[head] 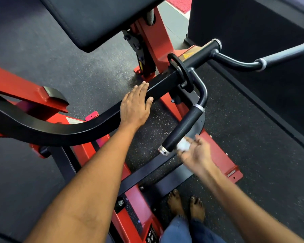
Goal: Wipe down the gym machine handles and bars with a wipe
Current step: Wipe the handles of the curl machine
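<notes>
Left hand (134, 106) laid flat on the black square bar (95, 120) of the gym machine, fingers straight and together, thumb hooked over the near edge, arm reaching in from the lower left. Right hand (197, 153) blurred, palm up with fingers loosely spread, just beside the near end of the black foam handle (184, 127); white wipe (183, 145) bunched between palm and handle, touching the grip close to its silver end cap (162, 149). Too blurred to tell whether pinched or merely resting against the fingers. Handle sloping down from a curved black tube that joins the bar next to a black ring-shaped pull knob (180, 72). Second handle (286, 54), knurled metal, well apart at the upper right on its own bent arm. Black padded seat (95, 20) above at the top, red frame (153, 41) beneath it and running along the floor. Bare feet (186, 204) and blue jeans at the bottom edge, on dark speckled rubber flooring (95, 71).
</notes>
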`<act>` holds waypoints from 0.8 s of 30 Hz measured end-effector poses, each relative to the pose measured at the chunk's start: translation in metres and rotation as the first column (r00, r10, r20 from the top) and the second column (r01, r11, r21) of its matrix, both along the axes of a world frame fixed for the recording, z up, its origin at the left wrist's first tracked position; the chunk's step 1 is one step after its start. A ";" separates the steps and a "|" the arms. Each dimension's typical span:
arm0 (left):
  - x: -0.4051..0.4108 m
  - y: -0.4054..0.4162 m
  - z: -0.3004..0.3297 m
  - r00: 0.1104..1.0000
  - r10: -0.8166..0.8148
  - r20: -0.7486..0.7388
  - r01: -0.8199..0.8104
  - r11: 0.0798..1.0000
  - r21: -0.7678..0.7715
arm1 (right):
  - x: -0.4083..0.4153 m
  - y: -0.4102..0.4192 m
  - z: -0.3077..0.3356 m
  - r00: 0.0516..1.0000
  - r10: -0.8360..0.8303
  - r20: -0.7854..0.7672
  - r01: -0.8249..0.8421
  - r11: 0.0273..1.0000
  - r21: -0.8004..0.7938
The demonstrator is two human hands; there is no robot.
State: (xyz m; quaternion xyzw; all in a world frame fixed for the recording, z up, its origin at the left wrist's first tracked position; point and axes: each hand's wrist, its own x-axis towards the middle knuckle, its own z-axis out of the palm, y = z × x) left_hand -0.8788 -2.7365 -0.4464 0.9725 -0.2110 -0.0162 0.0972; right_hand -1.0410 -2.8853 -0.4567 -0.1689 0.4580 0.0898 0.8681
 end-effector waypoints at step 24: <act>0.002 0.000 -0.010 0.998 0.018 0.055 -0.017 1.000 -0.020 | 0.035 -0.064 0.033 0.932 0.362 0.008 0.071 -0.162 -0.984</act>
